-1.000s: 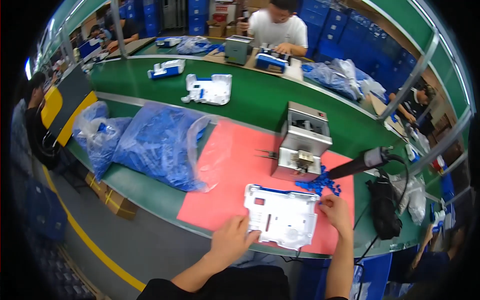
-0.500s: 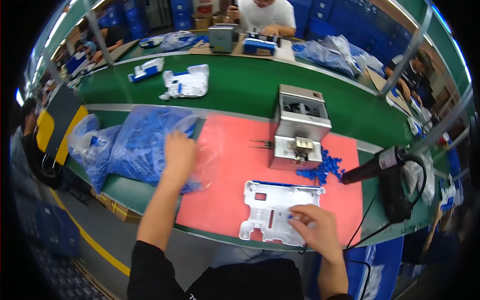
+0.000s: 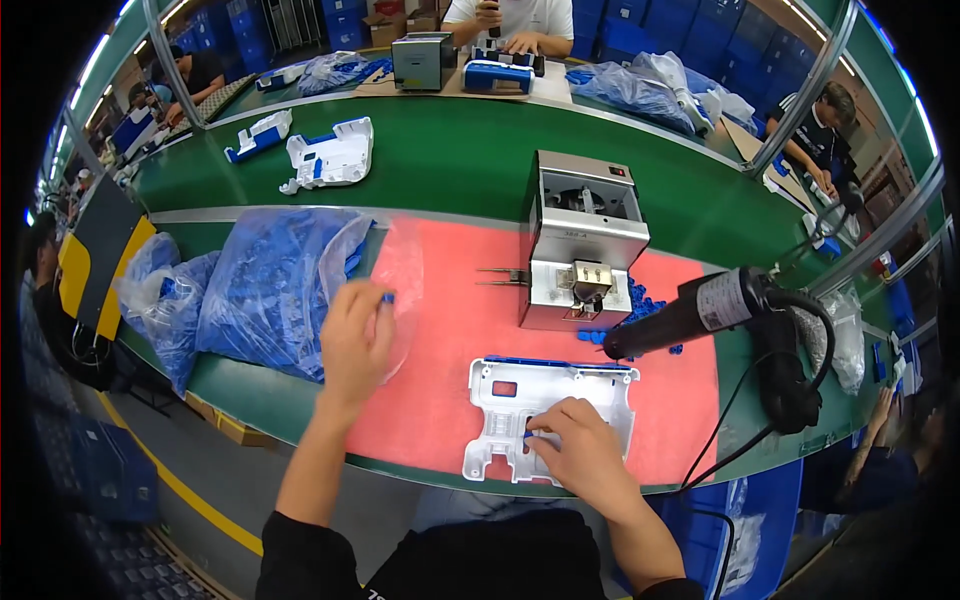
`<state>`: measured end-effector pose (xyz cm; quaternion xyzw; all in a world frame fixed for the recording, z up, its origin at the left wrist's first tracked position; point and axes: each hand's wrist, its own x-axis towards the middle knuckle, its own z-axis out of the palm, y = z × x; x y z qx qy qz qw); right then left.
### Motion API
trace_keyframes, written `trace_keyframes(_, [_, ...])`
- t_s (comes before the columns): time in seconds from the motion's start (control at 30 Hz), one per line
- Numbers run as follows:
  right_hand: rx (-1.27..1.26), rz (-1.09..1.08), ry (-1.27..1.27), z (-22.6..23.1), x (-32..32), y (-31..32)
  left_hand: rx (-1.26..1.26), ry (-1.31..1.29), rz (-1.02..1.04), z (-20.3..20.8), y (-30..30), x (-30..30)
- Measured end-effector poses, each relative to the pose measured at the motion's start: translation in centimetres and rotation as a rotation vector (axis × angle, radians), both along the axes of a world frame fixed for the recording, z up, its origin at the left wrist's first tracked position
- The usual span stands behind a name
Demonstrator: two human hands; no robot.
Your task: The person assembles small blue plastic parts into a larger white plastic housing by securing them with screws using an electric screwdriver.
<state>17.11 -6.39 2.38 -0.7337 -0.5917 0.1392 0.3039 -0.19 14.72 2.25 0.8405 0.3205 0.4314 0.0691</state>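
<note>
My left hand (image 3: pixel 352 345) is raised beside a clear bag of blue parts (image 3: pixel 268 295), pinching a small blue plastic piece (image 3: pixel 388 298) between thumb and fingertips. In front of me lies a white plastic housing (image 3: pixel 550 392) with a blue far edge, its ribbed inside facing up. Over its middle, my right hand (image 3: pixel 585 450) pinches another small blue plastic piece (image 3: pixel 529 434), partly hidden by the fingers. Whether this piece touches the housing I cannot tell.
A grey metal machine (image 3: pixel 583 240) stands on the pink mat (image 3: pixel 455 260), with loose blue pieces (image 3: pixel 642 303) beside it. A black cylindrical tool (image 3: pixel 690 310) leans in from the right with its cable. White-and-blue housings (image 3: pixel 335 155) lie on the green belt (image 3: pixel 440 150). A person works opposite.
My left hand has drawn back from the bag's opening toward me, a small blue piece now showing in its fingers. My right hand has shifted slightly left over the housing. The whole view has shifted.
</note>
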Motion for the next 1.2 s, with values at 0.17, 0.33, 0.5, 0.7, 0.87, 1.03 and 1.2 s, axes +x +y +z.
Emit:
trace_keyframes(0.17, [0.045, -0.026, 0.254, 1.8, -0.2, 0.0, -0.784, -0.248, -0.449, 0.5, -8.8, -1.2])
trace_keyframes(0.33, [0.001, 0.117, 0.603, 3.7, -0.9, 0.1, -1.197, -0.388, -0.623, -1.9, -11.7, 0.9])
trace_keyframes(0.5, [-0.015, 0.167, 0.768, 3.2, -0.1, 0.1, -1.501, -0.532, -0.863, -1.7, -11.0, 1.6])
trace_keyframes(0.7, [0.092, 0.009, 0.763, 1.2, 0.7, 0.3, -1.6, -0.449, -0.779, -1.2, -11.8, 1.9])
trace_keyframes(0.87, [-0.223, -0.106, 0.716, 1.5, 1.3, 0.7, -0.414, -0.218, -0.494, -3.2, -12.4, 0.0])
trace_keyframes(1.03, [-0.078, 0.045, 0.468, 0.0, 0.8, 1.6, -0.175, -0.166, -0.529, -5.0, -13.1, 0.2])
trace_keyframes(1.2, [-0.025, 0.171, 0.136, 0.0, 1.3, 1.9, -0.077, -0.074, -0.594, -4.8, -13.4, 0.0])
